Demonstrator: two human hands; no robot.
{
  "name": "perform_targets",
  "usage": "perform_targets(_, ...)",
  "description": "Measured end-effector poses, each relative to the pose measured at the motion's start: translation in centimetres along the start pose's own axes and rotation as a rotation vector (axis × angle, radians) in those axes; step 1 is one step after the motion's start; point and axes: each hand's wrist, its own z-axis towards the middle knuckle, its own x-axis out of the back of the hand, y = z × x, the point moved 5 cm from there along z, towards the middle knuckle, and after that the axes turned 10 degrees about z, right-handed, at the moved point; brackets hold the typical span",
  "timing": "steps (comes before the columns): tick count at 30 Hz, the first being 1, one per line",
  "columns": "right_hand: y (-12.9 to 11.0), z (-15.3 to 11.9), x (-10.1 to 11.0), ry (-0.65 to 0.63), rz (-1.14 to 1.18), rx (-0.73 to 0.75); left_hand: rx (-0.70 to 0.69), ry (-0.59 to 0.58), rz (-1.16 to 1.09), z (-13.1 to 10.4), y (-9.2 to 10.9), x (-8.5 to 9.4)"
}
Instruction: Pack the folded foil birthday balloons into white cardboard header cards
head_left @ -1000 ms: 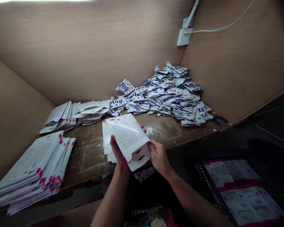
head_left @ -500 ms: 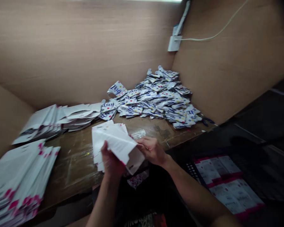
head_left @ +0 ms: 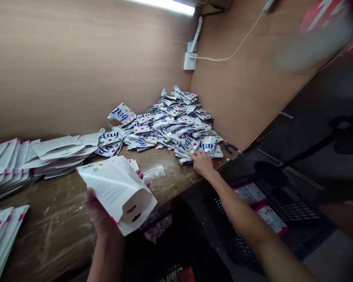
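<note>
My left hand (head_left: pixel 101 215) is wrapped round a white paper envelope (head_left: pixel 111 188), its thumb on the near edge and fingertips showing at the far side. The envelope's flap end, with two dark slots, faces me and gapes a little. My right hand (head_left: pixel 202 162) reaches to the right front of a heap of folded foil packets (head_left: pixel 176 121) with coloured dots and blue lettering. Its fingers are bent onto a foil packet (head_left: pixel 207 145) at the heap's edge; the fingertips are partly hidden.
White envelopes lie in a row (head_left: pixel 59 149) and in a front-left stack (head_left: pixel 6 231) on the wooden table (head_left: pixel 61 211). Dark-handled pliers (head_left: pixel 230 147) lie right of the heap. A blue crate (head_left: pixel 300 223) with pink-edged packs stands below right.
My right hand has left the envelope and moved right to the foil heap. My left hand still holds the envelope, now farther left in view. The camera has turned to the right.
</note>
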Motion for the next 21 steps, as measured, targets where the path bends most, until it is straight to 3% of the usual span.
perform_targets(4, -7.7, -3.7, -2.0, -0.041, 0.028, 0.139, -0.018, 0.018, 0.042, -0.3, 0.7, 0.5)
perform_targets(7, -11.2, -6.2, -1.1, -0.101, 0.105, 0.236, -0.024, 0.007, 0.05, -0.5, 1.4, 1.2)
perform_targets(10, -11.3, -6.4, 1.3, -0.095, 0.177, 0.278, -0.038, -0.002, 0.067, -0.8, 2.2, 1.6)
perform_targets(13, -10.0, -4.1, 2.5, -0.051, 0.149, 0.351, -0.052, 0.011, 0.135, -1.0, 2.7, 1.3)
perform_targets(17, -9.4, 0.0, -0.4, -0.218, 0.191, 0.442, -0.013, 0.045, 0.227, -1.3, 2.5, 0.9)
perform_targets(21, -8.8, 2.4, -2.1, -0.194, 0.316, 0.405, 0.017, 0.042, 0.2, -1.3, 2.4, 1.2)
